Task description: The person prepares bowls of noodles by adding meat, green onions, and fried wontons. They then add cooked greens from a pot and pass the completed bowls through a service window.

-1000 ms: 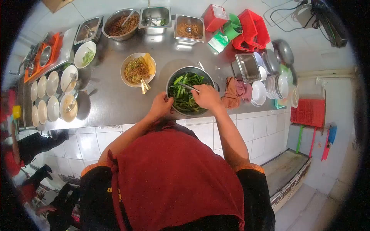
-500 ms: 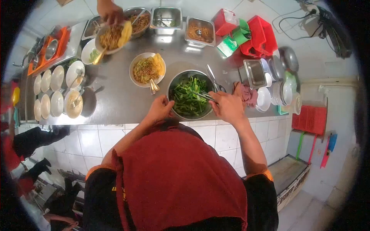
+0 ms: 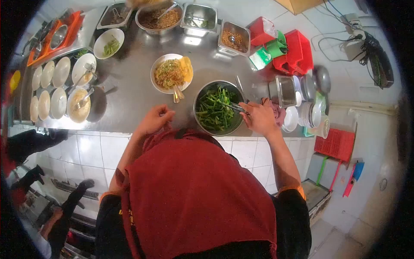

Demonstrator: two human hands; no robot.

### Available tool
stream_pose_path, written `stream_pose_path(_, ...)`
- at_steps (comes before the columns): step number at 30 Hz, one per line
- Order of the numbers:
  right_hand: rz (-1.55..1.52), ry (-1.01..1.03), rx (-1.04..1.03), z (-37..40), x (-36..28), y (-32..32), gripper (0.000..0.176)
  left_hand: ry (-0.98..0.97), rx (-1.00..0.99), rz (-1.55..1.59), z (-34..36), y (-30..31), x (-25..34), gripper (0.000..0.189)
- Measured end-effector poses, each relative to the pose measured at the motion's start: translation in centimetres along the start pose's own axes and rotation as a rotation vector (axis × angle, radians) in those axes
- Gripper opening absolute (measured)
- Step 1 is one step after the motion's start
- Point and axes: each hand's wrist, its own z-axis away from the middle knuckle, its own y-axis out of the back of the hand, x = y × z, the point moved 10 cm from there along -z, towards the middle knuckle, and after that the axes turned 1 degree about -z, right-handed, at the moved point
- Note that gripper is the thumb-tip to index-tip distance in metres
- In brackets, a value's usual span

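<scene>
A metal bowl (image 3: 197,113) full of cut green leafy vegetables (image 3: 215,105) stands near the counter's front edge. My right hand (image 3: 262,119) is closed around metal tongs (image 3: 234,106), whose tips reach into the greens. To the left of the bowl, my left hand (image 3: 154,120) hovers at the counter edge, fingers loosely bent and apart, holding nothing. Just beyond it is a white bowl of noodles (image 3: 169,74) with yellow crackers (image 3: 186,69) and a fork and spoon (image 3: 177,94) on its rim. Metal scissors or another utensil (image 3: 240,88) lies behind the greens, partly hidden.
Metal containers of toppings (image 3: 234,39) line the back. Several used bowls (image 3: 61,72) stand at left, and a bowl with a few greens (image 3: 108,43) sits behind them. At right are a cloth (image 3: 276,111), stacked white dishes (image 3: 307,113) and red baskets (image 3: 294,52).
My left hand has let go of the metal bowl's rim and moved left. Another person's hand and a noodle bowl at the back have moved up, mostly out of view. The camera view has shifted slightly.
</scene>
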Motion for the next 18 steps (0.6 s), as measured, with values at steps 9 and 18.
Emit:
stream_pose_path(9, -0.011, 0.108, 0.151, -5.3, -4.6, 13.3, 0.030, 0.011, 0.227, 0.269, 0.8, 8.7, 0.0, 0.022)
stream_pose_path(18, 0.202, 0.420, 0.170, -19.2, -12.3, 6.2, 0.028, -0.059, 0.413, 0.311, -0.1, 16.0, 0.8, 0.022)
